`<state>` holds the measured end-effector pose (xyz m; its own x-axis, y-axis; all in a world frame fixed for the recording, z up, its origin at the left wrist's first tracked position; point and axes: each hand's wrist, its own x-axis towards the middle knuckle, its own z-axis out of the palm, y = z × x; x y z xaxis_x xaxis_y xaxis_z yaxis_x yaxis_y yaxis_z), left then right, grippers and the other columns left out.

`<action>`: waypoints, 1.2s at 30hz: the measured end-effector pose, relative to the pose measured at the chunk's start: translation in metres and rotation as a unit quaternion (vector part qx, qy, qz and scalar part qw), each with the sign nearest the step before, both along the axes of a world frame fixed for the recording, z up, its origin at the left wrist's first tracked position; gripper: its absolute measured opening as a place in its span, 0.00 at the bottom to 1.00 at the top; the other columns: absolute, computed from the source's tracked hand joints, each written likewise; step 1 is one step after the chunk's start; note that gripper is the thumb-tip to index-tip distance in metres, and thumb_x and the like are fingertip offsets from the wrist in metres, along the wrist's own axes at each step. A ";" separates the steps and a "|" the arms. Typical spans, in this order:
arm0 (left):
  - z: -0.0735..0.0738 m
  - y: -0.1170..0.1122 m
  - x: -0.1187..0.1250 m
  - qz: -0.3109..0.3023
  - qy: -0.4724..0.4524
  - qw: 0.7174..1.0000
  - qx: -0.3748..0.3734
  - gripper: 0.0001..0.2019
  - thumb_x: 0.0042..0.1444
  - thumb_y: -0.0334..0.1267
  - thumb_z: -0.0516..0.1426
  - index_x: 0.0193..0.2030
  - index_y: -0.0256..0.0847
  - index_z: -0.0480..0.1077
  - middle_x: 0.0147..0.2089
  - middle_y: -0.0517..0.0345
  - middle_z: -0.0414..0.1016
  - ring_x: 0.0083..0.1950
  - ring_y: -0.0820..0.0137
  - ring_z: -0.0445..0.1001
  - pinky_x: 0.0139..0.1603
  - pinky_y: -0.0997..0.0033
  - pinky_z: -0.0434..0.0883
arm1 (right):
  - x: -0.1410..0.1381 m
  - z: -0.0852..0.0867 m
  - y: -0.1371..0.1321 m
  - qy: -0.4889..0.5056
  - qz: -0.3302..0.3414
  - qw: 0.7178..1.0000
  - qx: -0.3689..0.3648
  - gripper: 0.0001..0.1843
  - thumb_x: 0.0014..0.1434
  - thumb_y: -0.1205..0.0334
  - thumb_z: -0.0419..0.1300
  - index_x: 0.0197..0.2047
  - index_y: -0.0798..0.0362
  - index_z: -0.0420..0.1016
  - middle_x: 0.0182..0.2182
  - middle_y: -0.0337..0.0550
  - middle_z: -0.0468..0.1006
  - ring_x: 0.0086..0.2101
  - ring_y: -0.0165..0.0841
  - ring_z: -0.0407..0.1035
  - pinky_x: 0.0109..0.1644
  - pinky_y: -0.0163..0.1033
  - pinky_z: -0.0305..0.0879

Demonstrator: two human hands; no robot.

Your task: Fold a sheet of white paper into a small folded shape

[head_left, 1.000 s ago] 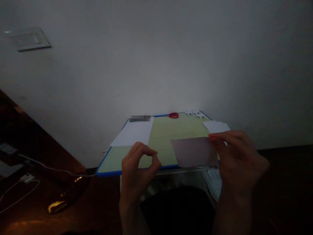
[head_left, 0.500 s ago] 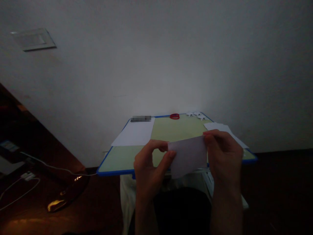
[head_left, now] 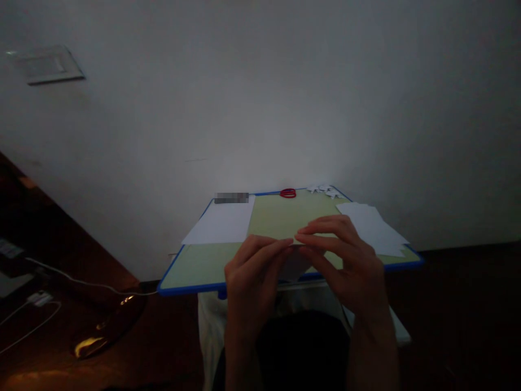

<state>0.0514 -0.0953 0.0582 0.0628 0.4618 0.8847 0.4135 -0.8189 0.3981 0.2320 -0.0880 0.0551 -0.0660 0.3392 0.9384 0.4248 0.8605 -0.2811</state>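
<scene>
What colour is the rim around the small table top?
Blue: the rim frames a pale green table top, clearest in the head view.

Left hand (head_left: 252, 271) moved from empty pinch at lower left, came right to grip left edge of paper piece (head_left: 293, 265), then closed in until fingertips met those of right hand (head_left: 345, 260) over near edge of surface (head_left: 195, 266). Right hand shifted left toward centre. Paper piece went from flat open sheet held by right hand alone to mostly hidden between both hands, only small pale part showing below fingers. White sheets (head_left: 372, 228) at right, earlier partly covered, came into full view.
</scene>
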 end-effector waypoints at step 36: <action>-0.011 0.004 -0.012 -0.068 -0.111 0.991 -0.044 0.07 0.64 0.29 0.67 0.43 0.48 0.83 0.37 0.60 0.83 0.37 0.69 0.79 0.38 0.67 0.76 | 0.009 -0.024 0.017 0.265 0.110 0.953 -0.096 0.15 0.63 0.62 0.72 0.53 0.43 0.85 0.37 0.40 0.84 0.36 0.36 0.78 0.38 0.41 0.75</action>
<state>0.0394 -0.0917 0.0476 -0.0612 0.5379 0.8408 0.1962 -0.8195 0.5385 0.2407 -0.0713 0.0312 0.3112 0.5412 0.7812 -0.0050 0.8230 -0.5681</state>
